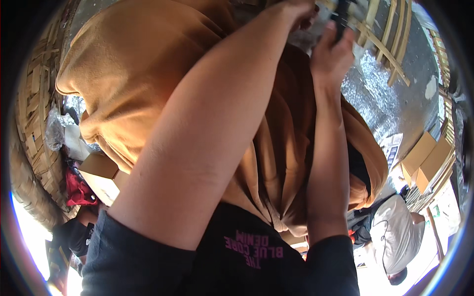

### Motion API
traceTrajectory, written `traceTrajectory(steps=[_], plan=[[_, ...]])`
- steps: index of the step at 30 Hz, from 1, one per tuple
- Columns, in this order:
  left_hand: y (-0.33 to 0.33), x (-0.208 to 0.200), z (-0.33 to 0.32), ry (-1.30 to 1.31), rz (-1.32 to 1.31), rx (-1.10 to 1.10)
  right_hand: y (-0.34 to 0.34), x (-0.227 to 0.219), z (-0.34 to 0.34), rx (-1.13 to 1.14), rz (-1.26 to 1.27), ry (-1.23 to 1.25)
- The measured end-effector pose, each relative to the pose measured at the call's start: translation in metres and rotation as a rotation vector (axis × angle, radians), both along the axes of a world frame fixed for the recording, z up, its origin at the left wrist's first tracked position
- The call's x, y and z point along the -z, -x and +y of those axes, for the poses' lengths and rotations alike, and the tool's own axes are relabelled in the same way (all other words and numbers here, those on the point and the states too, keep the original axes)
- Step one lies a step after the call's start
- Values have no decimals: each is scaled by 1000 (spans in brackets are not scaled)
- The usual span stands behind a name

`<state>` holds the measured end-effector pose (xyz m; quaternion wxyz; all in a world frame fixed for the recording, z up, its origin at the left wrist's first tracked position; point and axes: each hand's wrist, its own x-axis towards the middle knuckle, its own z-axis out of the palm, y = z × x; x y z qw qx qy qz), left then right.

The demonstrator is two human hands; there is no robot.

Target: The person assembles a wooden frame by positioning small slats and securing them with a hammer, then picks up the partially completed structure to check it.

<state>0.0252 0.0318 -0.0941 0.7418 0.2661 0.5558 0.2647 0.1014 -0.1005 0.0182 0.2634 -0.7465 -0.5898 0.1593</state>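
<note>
My left hand [302,14] is at the top edge, fingers curled and partly cut off by the frame; what it holds is too blurred to name. Beside it on the right, my right hand [334,55] is wrapped around a dark, long tool with a black handle [341,18], smeared by motion. Its working end is not clear. A brown cloth [133,54] drapes over my lap under both forearms. Close to the right hand, pale bamboo strips [382,44] lie crossed in a lattice.
Grey floor [419,74] with a shiny silvery patch [373,89] lies on the right. Open cardboard boxes stand at right [427,160] and left [98,170]. Woven bamboo [37,118] lines the left. A person in a pale shirt [397,229] and another in dark clothes [74,234] are nearby.
</note>
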Motion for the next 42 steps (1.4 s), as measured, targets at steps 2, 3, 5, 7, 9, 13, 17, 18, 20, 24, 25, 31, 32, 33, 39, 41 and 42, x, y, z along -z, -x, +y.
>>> traceTrajectory(steps=[2, 3, 5, 7, 9, 13, 17, 18, 20, 24, 25, 31, 32, 33, 39, 41, 42], plan=[[5, -8, -2, -1, -5, 6, 7, -2, -6, 166, 209, -179], [8, -10, -1, -15, 2, -2, 0, -2, 8, -5, -126, -113], [9, -12, -7, -2, -21, -3, -7, 0, -3, 51, -30, -52], [11, -19, -13, 13, -38, 8, 1, -11, -9, 174, 257, -97], [14, -27, -7, -3, -41, -1, -5, -4, 4, 40, 111, -35], [18, -37, -12, 5, -87, 24, -8, 6, -2, 104, 161, -112], [7, -33, -10, -25, -3, -85, -16, 1, 2, 19, 9, -106], [5, -30, -11, -22, -1, -87, -16, -1, -1, -24, 33, -40], [8, -8, 1, -189, 229, 174, -4, -20, 4, 96, 204, -57], [-14, -27, -13, -40, 133, 146, -23, -13, -2, -74, -199, 153], [-13, -36, -11, -5, 116, 127, -19, -21, -6, -1, -92, 73], [28, 38, 19, -182, 78, 59, -2, -11, 5, -96, -151, 16], [26, 29, 24, -167, 82, 90, -4, -14, 10, -93, -154, 1], [8, 23, 9, -122, 62, 148, -14, -18, 4, -28, -51, -37], [8, -47, -1, -268, 486, 629, -23, 3, 11, -168, -80, -51], [14, -49, -4, -479, 891, 1005, -6, -4, 1, 128, 316, 3], [13, -48, -6, -489, 859, 967, -11, 1, -3, 133, 307, 16]])
